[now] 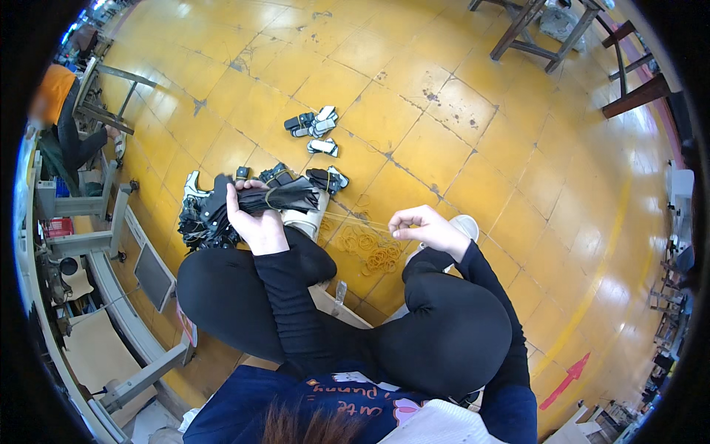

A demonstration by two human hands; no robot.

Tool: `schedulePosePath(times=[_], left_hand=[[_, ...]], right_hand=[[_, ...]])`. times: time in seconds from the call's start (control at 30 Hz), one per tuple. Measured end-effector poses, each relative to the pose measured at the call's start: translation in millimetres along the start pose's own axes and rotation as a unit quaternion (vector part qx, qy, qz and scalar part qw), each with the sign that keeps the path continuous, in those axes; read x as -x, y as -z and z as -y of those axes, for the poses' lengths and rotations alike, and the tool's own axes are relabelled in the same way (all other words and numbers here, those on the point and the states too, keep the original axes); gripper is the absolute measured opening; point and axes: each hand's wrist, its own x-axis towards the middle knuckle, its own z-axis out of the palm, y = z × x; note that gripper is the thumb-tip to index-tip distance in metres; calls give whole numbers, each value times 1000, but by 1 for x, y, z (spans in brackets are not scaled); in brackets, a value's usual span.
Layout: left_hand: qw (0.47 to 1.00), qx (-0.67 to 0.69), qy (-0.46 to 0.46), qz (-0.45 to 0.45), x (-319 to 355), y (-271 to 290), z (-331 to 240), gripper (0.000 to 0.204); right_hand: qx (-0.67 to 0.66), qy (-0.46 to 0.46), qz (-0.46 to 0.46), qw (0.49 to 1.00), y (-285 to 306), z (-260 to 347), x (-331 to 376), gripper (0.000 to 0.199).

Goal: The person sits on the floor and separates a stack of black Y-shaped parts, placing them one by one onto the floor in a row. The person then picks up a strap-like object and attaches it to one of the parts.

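Observation:
My left hand [255, 220] is closed round a bundle of flat black pieces [285, 195], which looks like cut leather or fabric strips. A thin yellow rubber band runs round the bundle's middle. My right hand [427, 228] is pinched, and a rubber band [355, 219] appears stretched from it toward the bundle. Between my hands, on the floor, lies a loose heap of yellow rubber bands [373, 248]. A pile of black pieces [207, 222] rests by my left hand, with a banded black bundle [328, 179] just beyond the held one.
Farther out on the yellow tiled floor [414, 140] are several black and white banded bundles [312, 123]. Grey-framed workbenches [118, 296] line my left, where a person in orange [59, 92] sits. A wooden stool [529, 33] stands far right.

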Motion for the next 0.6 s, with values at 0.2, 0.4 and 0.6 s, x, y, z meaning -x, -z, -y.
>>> schedulePosePath(times=[0.2,0.4,0.6], left_hand=[[897,-410,-150,68,5,10,59,8],[985,-162,-56,4,-30,34,59,10],[937,-345,-5,44,-39,39,79,23]], right_hand=[[-157,-45,190,968,-11,-46,-7,13],[-196,-112,-345,911,41,-99,16,10],[22,-157,-265,951,28,-149,26,19]])
